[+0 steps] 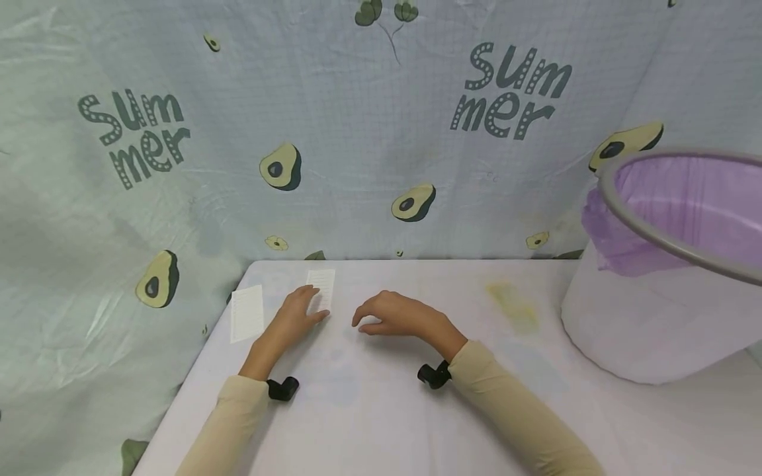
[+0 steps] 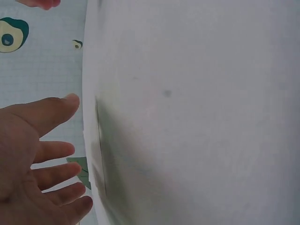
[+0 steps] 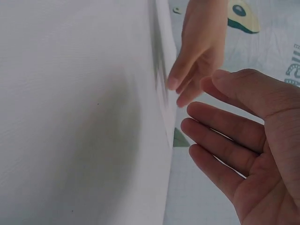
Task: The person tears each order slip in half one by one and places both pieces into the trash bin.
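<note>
Two white sheets of paper with faint printed lines lie flat at the back left of the table. My left hand (image 1: 296, 316) hovers at the nearer side of the right-hand sheet (image 1: 322, 285), thumb and fingers spread, partly covering it. The other sheet (image 1: 247, 313) lies to the left of that hand. In the left wrist view the left palm (image 2: 23, 173) holds nothing. To the right of the sheets, my right hand (image 1: 397, 313) is held above the bare table with loosely bent fingers. The right wrist view shows nothing between its fingers (image 3: 225, 136).
A large white bin (image 1: 631, 317) with a purple liner (image 1: 645, 205) and a grey rim stands on the right. A printed cloth (image 1: 345, 132) hangs behind the white table (image 1: 381, 410). A yellowish stain (image 1: 513, 307) marks the tabletop left of the bin.
</note>
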Available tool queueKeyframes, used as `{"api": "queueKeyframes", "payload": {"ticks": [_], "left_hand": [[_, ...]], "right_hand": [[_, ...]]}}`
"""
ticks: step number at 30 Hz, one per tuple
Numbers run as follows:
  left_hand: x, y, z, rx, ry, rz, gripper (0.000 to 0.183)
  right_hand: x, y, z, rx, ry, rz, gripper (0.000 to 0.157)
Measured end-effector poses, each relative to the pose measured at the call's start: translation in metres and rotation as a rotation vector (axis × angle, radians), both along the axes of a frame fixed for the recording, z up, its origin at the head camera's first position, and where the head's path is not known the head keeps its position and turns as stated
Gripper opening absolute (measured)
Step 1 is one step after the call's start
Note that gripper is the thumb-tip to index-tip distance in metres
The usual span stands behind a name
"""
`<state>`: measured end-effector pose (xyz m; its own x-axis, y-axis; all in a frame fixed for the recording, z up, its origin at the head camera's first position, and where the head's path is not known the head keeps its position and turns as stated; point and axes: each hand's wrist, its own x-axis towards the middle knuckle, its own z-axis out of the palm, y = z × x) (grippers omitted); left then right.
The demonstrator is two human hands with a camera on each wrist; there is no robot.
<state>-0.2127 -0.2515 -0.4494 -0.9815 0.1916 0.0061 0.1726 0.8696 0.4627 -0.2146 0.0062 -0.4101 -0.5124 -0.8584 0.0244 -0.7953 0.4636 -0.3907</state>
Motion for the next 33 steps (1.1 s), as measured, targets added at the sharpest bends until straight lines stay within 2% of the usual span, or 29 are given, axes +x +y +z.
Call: {"api": "queueKeyframes", "payload": {"ticks": [5, 12, 15, 20, 27, 30, 33], "left_hand": [[-0.001, -0.002, -0.01, -0.032, -0.075, -0.038, 0.068], [0.002, 0.0, -0.009, -0.048, -0.05, -0.086, 0.057], [0.001, 0.002, -0.008, -0.004, -0.026, -0.129, 0.048], [0.001, 0.005, -0.006, 0.078, 0.009, -0.249, 0.032], [0.003, 0.006, -0.004, 0.138, 0.004, -0.345, 0.029], [0.005, 0.007, -0.003, 0.162, 0.0, -0.331, 0.028], [0.006, 0.009, 0.0, 0.224, -0.012, -0.28, 0.023]], "right_hand": [[0.001, -0.008, -0.005, -0.006, -0.042, 0.001, 0.022], [-0.006, -0.016, -0.011, 0.008, -0.034, -0.058, 0.02], [-0.014, -0.019, -0.011, 0.014, -0.021, -0.098, 0.02], [-0.026, -0.021, -0.01, -0.005, 0.009, -0.125, 0.02], [-0.038, -0.023, -0.014, 0.051, 0.0, -0.148, 0.024], [-0.04, -0.022, -0.019, 0.069, -0.033, -0.147, 0.026], [-0.04, -0.02, -0.024, 0.061, -0.048, -0.16, 0.023]]}}
